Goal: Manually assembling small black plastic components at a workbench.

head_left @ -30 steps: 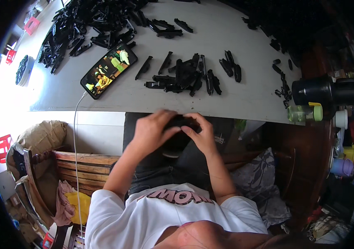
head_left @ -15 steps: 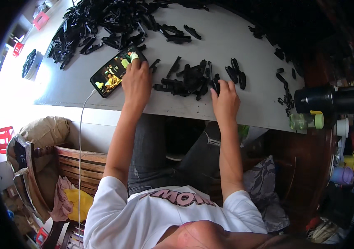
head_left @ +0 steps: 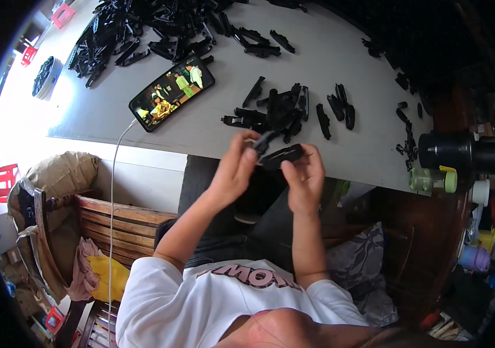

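My left hand [head_left: 234, 171] pinches a slim dark plastic piece [head_left: 264, 141] between thumb and fingers. Close beside it, my right hand [head_left: 307, 180] grips a longer black plastic part [head_left: 283, 156], thumb below and fingers behind it. Both hands are raised near the front edge of the table, and I cannot tell whether the two pieces touch. Just beyond them a small heap of black plastic parts [head_left: 285, 107] lies on the table. One single black part [head_left: 323, 122] sits to its right.
A large pile of black parts [head_left: 160, 23] covers the far left of the grey table [head_left: 201, 130]. A phone [head_left: 172, 94] playing a video lies left, its white cable [head_left: 114, 191] hanging over the edge. A black flask [head_left: 447, 151] and a green-lidded bottle [head_left: 433, 180] stand right.
My left hand has left the phone and come right and nearer, now with a dark piece. My right hand has drawn back from the heap toward the left hand, holding a black part.
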Action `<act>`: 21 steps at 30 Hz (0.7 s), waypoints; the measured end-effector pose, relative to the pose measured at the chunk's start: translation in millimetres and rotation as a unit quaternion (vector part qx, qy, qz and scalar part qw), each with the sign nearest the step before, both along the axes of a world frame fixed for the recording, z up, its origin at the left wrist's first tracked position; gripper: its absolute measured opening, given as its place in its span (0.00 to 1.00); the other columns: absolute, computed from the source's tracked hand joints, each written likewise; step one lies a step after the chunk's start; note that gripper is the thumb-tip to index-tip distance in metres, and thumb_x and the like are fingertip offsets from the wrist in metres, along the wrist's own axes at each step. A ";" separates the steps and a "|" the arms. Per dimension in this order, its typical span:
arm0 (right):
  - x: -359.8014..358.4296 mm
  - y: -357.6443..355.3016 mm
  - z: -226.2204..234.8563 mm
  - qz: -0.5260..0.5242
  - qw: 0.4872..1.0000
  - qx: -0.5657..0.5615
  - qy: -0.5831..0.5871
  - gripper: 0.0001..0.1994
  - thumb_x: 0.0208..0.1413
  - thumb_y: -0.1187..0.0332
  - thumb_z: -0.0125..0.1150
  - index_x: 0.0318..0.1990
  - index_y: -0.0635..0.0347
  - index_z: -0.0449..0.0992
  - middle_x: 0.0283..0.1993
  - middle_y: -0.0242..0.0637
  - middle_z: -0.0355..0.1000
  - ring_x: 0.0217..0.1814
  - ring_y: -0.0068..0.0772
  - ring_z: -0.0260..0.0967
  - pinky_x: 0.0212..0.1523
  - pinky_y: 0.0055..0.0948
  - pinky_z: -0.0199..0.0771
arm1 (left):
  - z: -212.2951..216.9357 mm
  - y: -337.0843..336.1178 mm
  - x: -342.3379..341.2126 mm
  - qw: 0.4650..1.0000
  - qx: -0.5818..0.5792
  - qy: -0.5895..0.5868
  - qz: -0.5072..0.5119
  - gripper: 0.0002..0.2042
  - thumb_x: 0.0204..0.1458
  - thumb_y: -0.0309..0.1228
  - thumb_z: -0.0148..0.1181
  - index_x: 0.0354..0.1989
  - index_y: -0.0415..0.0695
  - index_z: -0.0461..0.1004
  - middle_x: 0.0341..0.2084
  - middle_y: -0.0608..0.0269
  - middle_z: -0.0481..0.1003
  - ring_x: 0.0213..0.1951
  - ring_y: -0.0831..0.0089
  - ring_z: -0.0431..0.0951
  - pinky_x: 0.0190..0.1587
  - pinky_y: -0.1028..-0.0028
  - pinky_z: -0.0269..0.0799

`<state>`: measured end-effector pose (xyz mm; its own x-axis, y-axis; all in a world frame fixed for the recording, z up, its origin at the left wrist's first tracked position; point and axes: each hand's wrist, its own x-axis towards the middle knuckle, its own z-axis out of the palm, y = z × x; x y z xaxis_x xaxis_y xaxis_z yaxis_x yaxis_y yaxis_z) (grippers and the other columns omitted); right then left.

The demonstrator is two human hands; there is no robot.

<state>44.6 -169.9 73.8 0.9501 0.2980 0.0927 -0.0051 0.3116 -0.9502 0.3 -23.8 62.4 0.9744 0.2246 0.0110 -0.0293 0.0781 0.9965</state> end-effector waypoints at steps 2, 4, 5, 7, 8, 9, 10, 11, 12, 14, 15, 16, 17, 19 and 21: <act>-6.4 7.1 3.4 -0.002 1.000 -0.015 -0.021 0.16 0.52 0.74 0.59 0.48 0.66 0.65 0.41 0.33 0.68 0.41 0.18 0.65 0.41 0.18 0.66 | 4.5 -10.5 0.2 0.994 0.087 -0.063 -0.009 0.16 0.55 0.31 0.50 0.49 0.38 0.60 0.28 0.52 0.71 0.28 0.66 0.71 0.35 0.72 0.67; -1.9 2.2 0.3 -0.009 0.997 -0.046 -0.066 0.15 0.53 0.73 0.59 0.46 0.66 0.66 0.42 0.34 0.67 0.41 0.19 0.64 0.40 0.19 0.66 | 4.9 -14.4 -0.1 0.992 0.103 -0.062 -0.029 0.16 0.54 0.30 0.53 0.48 0.36 0.62 0.31 0.46 0.72 0.31 0.64 0.74 0.36 0.71 0.68; -0.2 0.9 0.5 -0.015 0.991 -0.077 -0.111 0.13 0.53 0.72 0.59 0.44 0.66 0.67 0.43 0.35 0.66 0.40 0.19 0.64 0.40 0.19 0.66 | 5.6 -13.5 -0.8 0.992 0.103 -0.062 -0.029 0.16 0.54 0.30 0.53 0.48 0.36 0.62 0.31 0.46 0.72 0.31 0.64 0.74 0.36 0.71 0.68; -2.1 -2.8 3.6 -0.028 0.989 -0.101 -0.102 0.12 0.53 0.69 0.58 0.41 0.66 0.69 0.44 0.34 0.63 0.45 0.22 0.62 0.47 0.21 0.61 | 6.5 -9.8 -3.6 0.995 0.049 0.011 -0.086 0.16 0.54 0.29 0.53 0.49 0.35 0.62 0.32 0.50 0.72 0.32 0.69 0.73 0.37 0.73 0.68; -1.8 -5.7 3.5 -0.030 0.978 -0.149 -0.146 0.12 0.53 0.70 0.58 0.41 0.67 0.69 0.47 0.36 0.61 0.46 0.23 0.61 0.48 0.21 0.61 | 5.2 -8.9 -4.6 0.995 0.048 0.011 -0.088 0.16 0.54 0.29 0.53 0.49 0.35 0.62 0.32 0.50 0.72 0.32 0.69 0.73 0.37 0.73 0.68; -1.8 -8.2 2.9 -0.031 0.962 -0.196 -0.189 0.12 0.52 0.70 0.59 0.41 0.67 0.69 0.50 0.38 0.59 0.47 0.24 0.60 0.49 0.22 0.61 | 3.2 -8.0 -5.6 0.995 -0.011 0.016 -0.103 0.17 0.54 0.29 0.53 0.50 0.34 0.62 0.32 0.53 0.72 0.32 0.72 0.72 0.36 0.75 0.67; -2.4 -9.1 1.0 -0.021 0.969 -0.171 -0.177 0.11 0.51 0.71 0.58 0.41 0.67 0.69 0.53 0.40 0.56 0.51 0.26 0.59 0.52 0.24 0.59 | 2.1 -7.5 -6.0 0.990 -0.070 0.021 -0.118 0.18 0.55 0.28 0.53 0.52 0.34 0.62 0.33 0.57 0.73 0.32 0.75 0.71 0.36 0.77 0.67; -3.3 -9.4 1.3 -0.023 0.969 -0.172 -0.176 0.11 0.51 0.71 0.58 0.41 0.67 0.69 0.53 0.40 0.56 0.51 0.26 0.59 0.52 0.24 0.59 | 1.9 -8.0 -6.6 0.990 -0.071 0.021 -0.121 0.18 0.55 0.28 0.53 0.52 0.34 0.62 0.33 0.57 0.73 0.32 0.75 0.71 0.36 0.77 0.67; -4.5 -9.5 1.9 -0.018 0.976 -0.143 -0.166 0.11 0.51 0.71 0.58 0.41 0.66 0.70 0.54 0.41 0.56 0.52 0.27 0.59 0.54 0.25 0.58 | 1.8 -9.0 -7.8 0.989 -0.071 0.019 -0.128 0.19 0.55 0.28 0.53 0.53 0.33 0.61 0.33 0.61 0.72 0.32 0.79 0.70 0.35 0.79 0.66; -7.4 -9.6 1.7 -0.013 0.981 -0.114 -0.154 0.11 0.51 0.71 0.58 0.41 0.66 0.70 0.55 0.42 0.56 0.53 0.29 0.58 0.55 0.26 0.57 | 1.2 -9.7 -10.7 0.988 -0.072 0.019 -0.135 0.20 0.55 0.28 0.53 0.54 0.33 0.60 0.32 0.64 0.71 0.31 0.82 0.68 0.34 0.81 0.65; -9.6 -10.0 1.5 0.007 0.990 -0.084 -0.117 0.11 0.51 0.71 0.58 0.41 0.65 0.70 0.56 0.43 0.56 0.54 0.30 0.58 0.56 0.27 0.56 | 1.3 -9.7 -12.2 0.982 -0.105 0.040 -0.149 0.20 0.55 0.29 0.53 0.55 0.33 0.60 0.31 0.65 0.71 0.30 0.83 0.67 0.34 0.83 0.65; -10.9 -11.1 1.6 0.026 0.995 -0.054 -0.080 0.12 0.50 0.71 0.58 0.41 0.65 0.71 0.57 0.44 0.55 0.55 0.31 0.57 0.57 0.29 0.55 | 1.3 -10.3 -13.0 0.975 -0.138 0.061 -0.164 0.21 0.56 0.29 0.53 0.55 0.33 0.60 0.30 0.66 0.70 0.29 0.84 0.66 0.33 0.84 0.64; -11.3 -12.7 0.0 0.024 0.995 -0.055 -0.080 0.12 0.50 0.71 0.58 0.41 0.65 0.71 0.57 0.44 0.55 0.55 0.31 0.57 0.57 0.29 0.55 | -0.1 -10.5 -13.5 0.974 -0.139 0.062 -0.166 0.21 0.56 0.29 0.53 0.55 0.33 0.60 0.30 0.66 0.70 0.29 0.84 0.66 0.33 0.84 0.64; -11.4 -14.4 -2.6 0.040 0.996 -0.037 -0.065 0.16 0.49 0.71 0.60 0.46 0.63 0.68 0.60 0.47 0.54 0.57 0.33 0.58 0.58 0.31 0.56 | -4.0 -11.1 -14.7 0.964 -0.174 0.059 -0.192 0.20 0.56 0.28 0.51 0.55 0.33 0.59 0.29 0.67 0.70 0.28 0.85 0.66 0.32 0.84 0.65; -17.1 -6.4 3.1 0.022 0.999 0.007 -0.028 0.18 0.49 0.71 0.60 0.49 0.63 0.66 0.58 0.49 0.56 0.57 0.34 0.59 0.58 0.32 0.57 | 0.3 -14.4 -15.3 0.966 -0.168 0.045 -0.193 0.20 0.56 0.27 0.51 0.56 0.33 0.60 0.28 0.67 0.70 0.27 0.84 0.67 0.31 0.83 0.66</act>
